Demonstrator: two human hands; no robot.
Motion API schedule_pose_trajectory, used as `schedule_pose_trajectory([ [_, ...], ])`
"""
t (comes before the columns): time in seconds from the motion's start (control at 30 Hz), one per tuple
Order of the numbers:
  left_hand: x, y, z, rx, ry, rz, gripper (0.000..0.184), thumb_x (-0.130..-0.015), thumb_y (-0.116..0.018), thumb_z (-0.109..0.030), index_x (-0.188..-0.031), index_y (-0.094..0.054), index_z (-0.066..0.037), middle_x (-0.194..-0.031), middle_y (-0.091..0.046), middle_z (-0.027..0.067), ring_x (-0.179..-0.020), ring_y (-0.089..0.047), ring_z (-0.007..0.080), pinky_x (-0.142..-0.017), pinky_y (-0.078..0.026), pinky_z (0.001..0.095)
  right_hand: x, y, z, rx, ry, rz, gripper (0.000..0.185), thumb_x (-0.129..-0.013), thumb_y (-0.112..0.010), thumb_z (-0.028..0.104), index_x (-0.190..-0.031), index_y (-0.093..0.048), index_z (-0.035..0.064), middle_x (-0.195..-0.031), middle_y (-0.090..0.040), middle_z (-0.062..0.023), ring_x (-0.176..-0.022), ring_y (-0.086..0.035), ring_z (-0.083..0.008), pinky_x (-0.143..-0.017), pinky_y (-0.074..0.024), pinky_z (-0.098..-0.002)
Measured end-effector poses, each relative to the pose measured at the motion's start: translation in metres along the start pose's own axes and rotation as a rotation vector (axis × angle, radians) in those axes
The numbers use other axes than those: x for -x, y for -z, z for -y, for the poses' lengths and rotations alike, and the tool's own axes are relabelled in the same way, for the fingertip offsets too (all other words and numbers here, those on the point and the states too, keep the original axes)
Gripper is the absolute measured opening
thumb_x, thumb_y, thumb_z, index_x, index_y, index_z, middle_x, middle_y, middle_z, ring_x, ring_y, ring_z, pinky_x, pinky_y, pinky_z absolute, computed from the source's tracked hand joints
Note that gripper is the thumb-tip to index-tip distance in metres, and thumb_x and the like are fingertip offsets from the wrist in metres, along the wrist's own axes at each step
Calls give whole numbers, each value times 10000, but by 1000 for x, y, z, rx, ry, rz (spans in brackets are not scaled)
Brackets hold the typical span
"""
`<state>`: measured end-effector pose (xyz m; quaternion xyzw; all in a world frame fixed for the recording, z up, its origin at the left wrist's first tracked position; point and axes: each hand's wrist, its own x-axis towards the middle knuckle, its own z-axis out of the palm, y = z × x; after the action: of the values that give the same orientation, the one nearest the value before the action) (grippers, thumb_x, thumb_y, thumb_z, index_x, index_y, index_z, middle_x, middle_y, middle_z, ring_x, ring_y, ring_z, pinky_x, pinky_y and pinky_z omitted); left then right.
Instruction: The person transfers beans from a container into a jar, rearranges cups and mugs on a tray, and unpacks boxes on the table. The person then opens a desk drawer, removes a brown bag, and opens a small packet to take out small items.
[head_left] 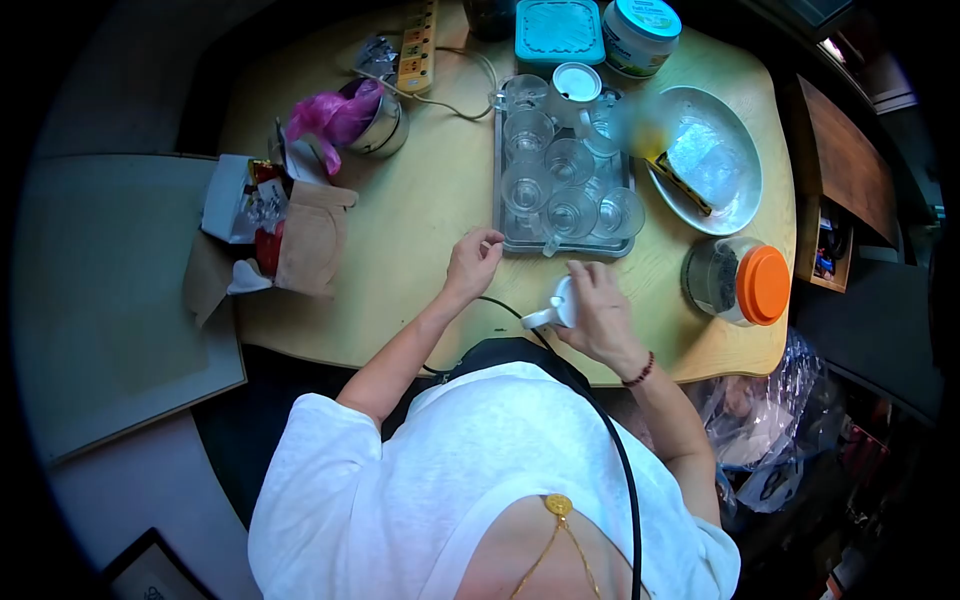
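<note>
On the tabletop (425, 225), one open cardboard box (315, 240) stands at the left edge. Inward, one tin (385, 132) holds one purple bag (335, 117), and one power strip (417, 45) reaches the far edge. The left hand (475, 265) has its fingers drawn together at the near left corner of one grey tray (615, 246); I cannot tell whether they pinch its rim. At least seven clear glass mugs (525, 188) already stand on the tray, overlapping too much for a sure count. One white mug (577, 88) is at its far end, below one teal tub (560, 35). One white cup (564, 302) remains off the tray, toward the near edge, with the right hand (603, 315) closed around its side. Farther right are one turquoise-lidded jar (642, 38) at the far edge, one metal dish (745, 175) along the right edge, and one orange-lidded jar (715, 278) by the near right corner.
</note>
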<state>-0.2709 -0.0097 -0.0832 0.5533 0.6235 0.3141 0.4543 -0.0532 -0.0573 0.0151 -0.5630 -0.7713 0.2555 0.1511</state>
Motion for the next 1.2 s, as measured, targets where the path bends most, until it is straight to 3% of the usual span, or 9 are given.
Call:
schedule_pose_trajectory([
  [0.1,5,-3,12,25,69,42,205,-794,-573,-141,-942,-609,-3,-854,-620,113,-654,-584,170,-624,-470,295,-7,-42,4,41,18,90,810,-511,-777,149,-1215,-398,21,-1071,-465,-166,-987,-478,-336,-807,-464,-392],
  [0.23,-3,-7,2,54,20,11,236,-791,-570,-161,-956,-604,4,-849,-627,126,-683,-593,200,-651,-475,311,-16,-67,6,134,143,9,715,-511,-692,56,-1175,-434,-3,-1028,-469,-167,-952,-488,-333,-685,-512,-389],
  [0.3,-19,-9,-8,-64,-89,-68,284,-799,-586,-172,-1009,-578,18,-850,-606,91,-607,-565,132,-614,-468,281,-20,-68,5,141,102,47,726,-505,-687,50,-1182,-430,0,-1028,-469,-165,-962,-486,-331,-713,-509,-388],
  [0.5,-78,-15,-35,-235,-273,-294,342,-786,-594,-193,-1060,-545,7,-964,-571,141,-641,-571,185,-684,-471,328,-29,-17,-7,250,205,133,748,-597,-784,293,-1211,-436,48,-1260,-421,-217,-1162,-420,-372,-793,-474,-404],
  [0.57,-91,-16,-44,-217,-262,-295,337,-787,-590,-192,-1057,-545,5,-973,-554,145,-679,-569,190,-712,-465,331,-67,13,-34,-62,-10,292,672,-637,-750,264,-1195,-449,43,-1192,-478,-198,-1107,-464,-349,-820,-454,-399],
  [0.7,-115,-25,-52,-282,-228,-295,331,-783,-588,-184,-1046,-543,13,-984,-547,152,-754,-573,220,-731,-466,338,-168,44,-77,103,144,-378,594,-662,-713,235,-1175,-466,64,-1099,-508,-183,-1013,-497,-347,-800,-448,-416],
  [0.77,-120,-30,-59,-313,-220,-301,327,-783,-585,-180,-1043,-543,14,-987,-544,155,-790,-575,234,-739,-467,341,-221,47,-98,227,313,-473,665,-625,-720,221,-1204,-432,67,-1105,-485,-201,-1000,-494,-368,-807,-450,-430],
  [0.97,-114,-26,-90,-339,-375,-251,331,-760,-580,-143,-1047,-528,13,-998,-531,181,-949,-533,329,-838,-430,386,-299,24,-117,257,60,-48,815,-529,-725,149,-1248,-352,55,-1105,-458,-224,-965,-506,-421,-823,-460,-468],
  [1.2,-165,-10,-81,-445,-280,-294,330,-754,-587,-133,-1045,-524,11,-1007,-529,190,-976,-515,341,-847,-417,397,-317,57,-114,174,-3,-58,752,-497,-764,224,-1145,-439,23,-1068,-479,-233,-967,-524,-425,-817,-468,-454],
])
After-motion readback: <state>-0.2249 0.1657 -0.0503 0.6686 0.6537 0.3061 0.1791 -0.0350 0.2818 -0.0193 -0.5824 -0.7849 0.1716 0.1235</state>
